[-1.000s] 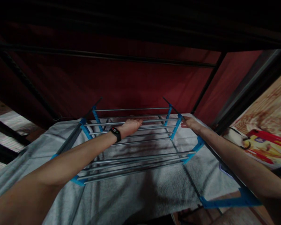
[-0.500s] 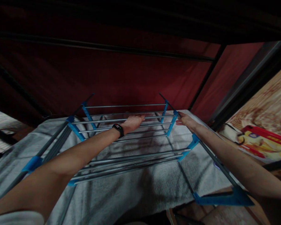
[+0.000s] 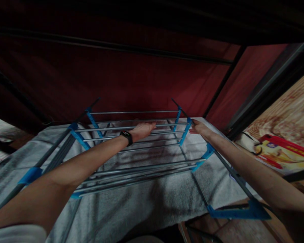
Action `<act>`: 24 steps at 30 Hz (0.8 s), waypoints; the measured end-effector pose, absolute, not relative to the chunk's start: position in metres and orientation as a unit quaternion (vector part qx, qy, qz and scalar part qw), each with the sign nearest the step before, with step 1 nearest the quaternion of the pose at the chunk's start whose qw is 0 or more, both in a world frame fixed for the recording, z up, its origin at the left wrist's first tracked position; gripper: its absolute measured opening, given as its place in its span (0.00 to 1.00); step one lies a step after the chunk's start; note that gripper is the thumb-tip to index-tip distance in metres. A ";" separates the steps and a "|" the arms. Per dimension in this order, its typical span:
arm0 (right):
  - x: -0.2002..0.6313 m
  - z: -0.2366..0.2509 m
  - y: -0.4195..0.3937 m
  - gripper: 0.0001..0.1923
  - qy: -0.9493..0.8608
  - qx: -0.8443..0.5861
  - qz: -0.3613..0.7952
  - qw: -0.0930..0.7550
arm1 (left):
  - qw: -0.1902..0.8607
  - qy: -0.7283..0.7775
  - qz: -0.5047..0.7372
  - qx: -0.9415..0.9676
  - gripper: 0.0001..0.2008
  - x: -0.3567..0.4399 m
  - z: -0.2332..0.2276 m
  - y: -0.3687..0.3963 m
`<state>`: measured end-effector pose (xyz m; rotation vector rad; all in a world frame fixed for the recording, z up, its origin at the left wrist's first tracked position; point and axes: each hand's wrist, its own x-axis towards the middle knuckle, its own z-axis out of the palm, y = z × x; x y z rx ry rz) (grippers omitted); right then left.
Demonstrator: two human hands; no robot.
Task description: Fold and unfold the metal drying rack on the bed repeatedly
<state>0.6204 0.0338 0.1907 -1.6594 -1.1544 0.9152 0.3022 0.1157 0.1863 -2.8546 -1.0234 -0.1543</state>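
A rack of grey metal tubes (image 3: 147, 165) joined by blue plastic brackets (image 3: 184, 134) lies on a grey blanket (image 3: 167, 199). My left hand (image 3: 143, 130), with a black band on its wrist, reaches across the rack and is closed over one of the far crosswise tubes. Its fingertips are partly hidden. My right hand (image 3: 199, 128) is closed around the right side pole of the rack, just beside a blue bracket. Some of its fingers show on the inner side of the pole.
Behind the rack stands a dark red panel (image 3: 142, 84) with a black metal frame (image 3: 224, 81). At the right are a red and yellow package (image 3: 283, 152) and a wood-patterned surface (image 3: 291, 104). Loose tubes (image 3: 58, 155) run along the left side.
The view has shifted slightly, so the rack sits a little higher and more to the left. Both hands keep their places on the tubes.
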 end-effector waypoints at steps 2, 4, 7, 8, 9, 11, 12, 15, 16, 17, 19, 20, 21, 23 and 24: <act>0.622 0.189 0.035 0.25 -0.471 -0.668 0.367 0.444 | 0.055 -0.339 -0.049 -0.938 0.17 0.302 0.187 0.116; 0.623 0.188 0.036 0.24 -0.472 -0.669 0.366 0.442 | 0.059 -0.341 -0.049 -0.937 0.17 0.302 0.187 0.115; 0.623 0.186 0.039 0.25 -0.477 -0.688 0.341 0.428 | 0.060 -0.340 -0.051 -0.937 0.18 0.303 0.187 0.115; 0.623 0.186 0.041 0.25 -0.479 -0.695 0.330 0.422 | 0.058 -0.341 -0.051 -0.937 0.18 0.304 0.187 0.115; 0.623 0.185 0.042 0.25 -0.480 -0.703 0.320 0.416 | 0.056 -0.342 -0.050 -0.937 0.18 0.305 0.187 0.115; 0.623 0.184 0.044 0.24 -0.480 -0.712 0.307 0.410 | 0.053 -0.347 -0.053 -0.935 0.19 0.307 0.186 0.114; 0.623 0.184 0.045 0.25 -0.479 -0.715 0.304 0.408 | 0.052 -0.351 -0.054 -0.933 0.19 0.308 0.185 0.113; 0.623 0.184 0.047 0.25 -0.480 -0.728 0.293 0.393 | 0.037 -0.371 -0.053 -0.926 0.21 0.311 0.186 0.108; 0.623 0.185 0.047 0.25 -0.481 -0.732 0.288 0.387 | 0.028 -0.376 -0.054 -0.925 0.22 0.312 0.187 0.106; 0.624 0.186 0.047 0.25 -0.481 -0.737 0.282 0.381 | 0.018 -0.378 -0.059 -0.924 0.23 0.312 0.189 0.102; 0.624 0.187 0.047 0.25 -0.484 -0.745 0.272 0.371 | 0.000 -0.365 -0.081 -0.927 0.24 0.314 0.196 0.092; 0.624 0.188 0.047 0.24 -0.485 -0.747 0.267 0.367 | -0.010 -0.354 -0.091 -0.931 0.24 0.315 0.200 0.086; 0.624 0.189 0.046 0.24 -0.487 -0.749 0.263 0.365 | -0.019 -0.339 -0.100 -0.935 0.23 0.317 0.204 0.078; 0.623 0.191 0.045 0.23 -0.491 -0.750 0.258 0.360 | -0.037 -0.309 -0.112 -0.944 0.21 0.320 0.211 0.062; 0.623 0.191 0.045 0.23 -0.493 -0.751 0.256 0.358 | -0.049 -0.292 -0.117 -0.948 0.20 0.322 0.213 0.054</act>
